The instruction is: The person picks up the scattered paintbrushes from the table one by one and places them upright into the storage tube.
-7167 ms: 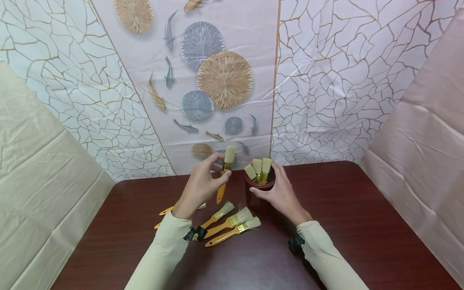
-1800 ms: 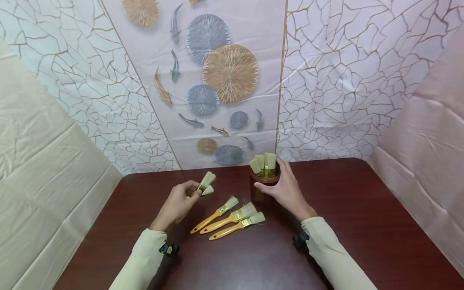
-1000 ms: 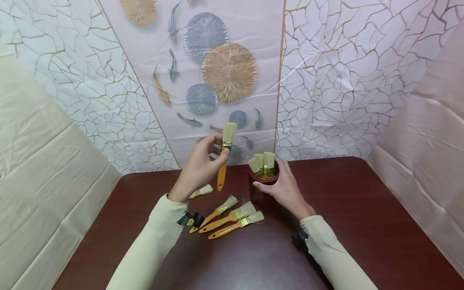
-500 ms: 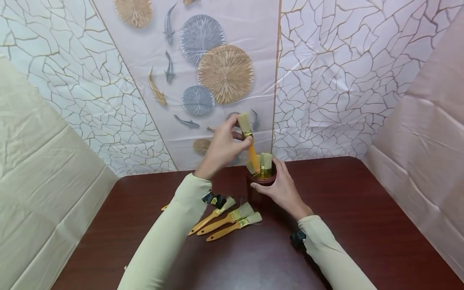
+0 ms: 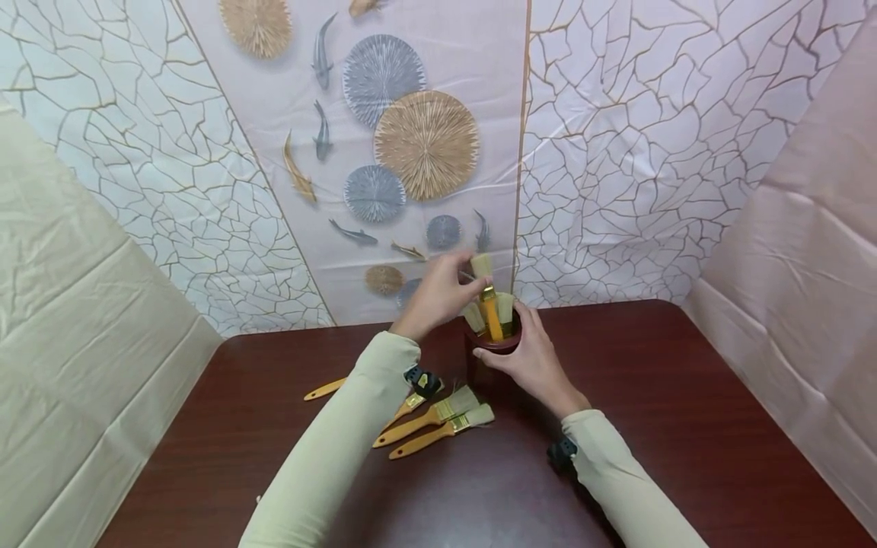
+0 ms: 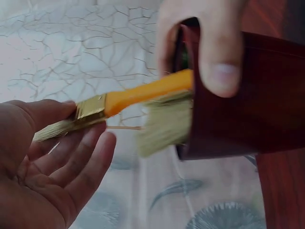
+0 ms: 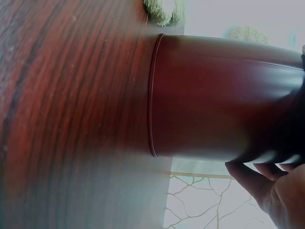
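A dark red-brown wooden tabletop (image 5: pixel 685 426) carries a round maroon holder (image 5: pixel 488 364), steadied by the right hand (image 5: pixel 530 358) curled round it. The left hand (image 5: pixel 438 297) pinches an orange-handled paintbrush (image 5: pixel 485 293), handle already inside; lowering it straight should avoid the standing bristles.

Orange-handled brush (image 5: pixel 488 301) upright, handle inside dark red cup (image 5: pixel 495 364) (bristles up), cup on table

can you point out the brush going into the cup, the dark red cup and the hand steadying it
brush (image 5: pixel 491 320), head view, on its orange handle
dark red cup (image 7: pixel 214 100), right wrist view, on its side wall
right hand (image 5: pixel 534 364), head view, on the back of the hand
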### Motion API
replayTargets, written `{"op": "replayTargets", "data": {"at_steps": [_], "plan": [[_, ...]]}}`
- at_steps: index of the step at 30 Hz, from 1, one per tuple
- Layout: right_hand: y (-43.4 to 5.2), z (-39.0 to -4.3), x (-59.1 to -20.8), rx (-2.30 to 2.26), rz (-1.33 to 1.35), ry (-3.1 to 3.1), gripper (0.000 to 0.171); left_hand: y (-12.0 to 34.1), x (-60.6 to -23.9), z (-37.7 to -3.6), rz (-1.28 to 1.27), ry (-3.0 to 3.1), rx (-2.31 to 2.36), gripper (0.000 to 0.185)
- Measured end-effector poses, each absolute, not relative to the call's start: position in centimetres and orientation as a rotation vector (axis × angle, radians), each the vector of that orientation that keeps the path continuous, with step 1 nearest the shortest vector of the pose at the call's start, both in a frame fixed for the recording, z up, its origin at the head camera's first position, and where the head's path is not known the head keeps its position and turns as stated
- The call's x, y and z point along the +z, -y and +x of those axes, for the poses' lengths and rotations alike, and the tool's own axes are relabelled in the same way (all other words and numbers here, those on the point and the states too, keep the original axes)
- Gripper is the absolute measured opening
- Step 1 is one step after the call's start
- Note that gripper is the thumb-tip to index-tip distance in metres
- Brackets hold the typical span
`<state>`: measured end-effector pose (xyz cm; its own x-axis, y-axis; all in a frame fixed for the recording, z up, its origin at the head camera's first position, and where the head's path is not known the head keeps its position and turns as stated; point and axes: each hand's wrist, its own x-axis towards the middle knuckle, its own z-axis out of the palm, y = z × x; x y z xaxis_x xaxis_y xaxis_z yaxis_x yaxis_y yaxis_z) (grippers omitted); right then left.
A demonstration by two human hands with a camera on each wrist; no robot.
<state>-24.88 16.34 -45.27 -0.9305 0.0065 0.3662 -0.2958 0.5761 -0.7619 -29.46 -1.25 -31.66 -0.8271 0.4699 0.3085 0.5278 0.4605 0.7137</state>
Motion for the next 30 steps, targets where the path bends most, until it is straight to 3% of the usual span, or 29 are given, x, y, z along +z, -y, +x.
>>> {"op": "replayTargets", "data": {"at_steps": [19,30], "plan": [[-16.3,-24.9,-45.4,1.282,0.25,2.461,0.112,0.7,-35.2,-30.4,-0.962,2.784,-0.689,0.018],[-16.3,-24.8,-45.3,1.287,0.244,2.445,0.112,0.6,-36.1,-30.1,-0.897,2.718,-0.681,0.028]]}}
